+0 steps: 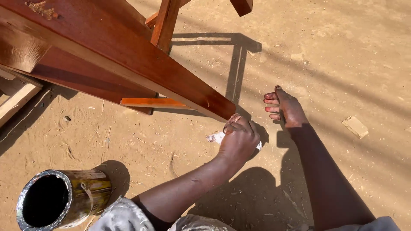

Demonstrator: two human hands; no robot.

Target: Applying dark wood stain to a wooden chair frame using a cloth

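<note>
Cloth (pixel 215 137) under right hand (pixel 239 141) fingers.

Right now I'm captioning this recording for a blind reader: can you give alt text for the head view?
A hand presses a stained rag against the lower end of a glossy red-brown wooden frame standing on sandy ground. The person's bare foot rests beside it, toes stained. A dark-coated metal can lies on its side at lower left, and a small wood offcut sits at right.
</note>
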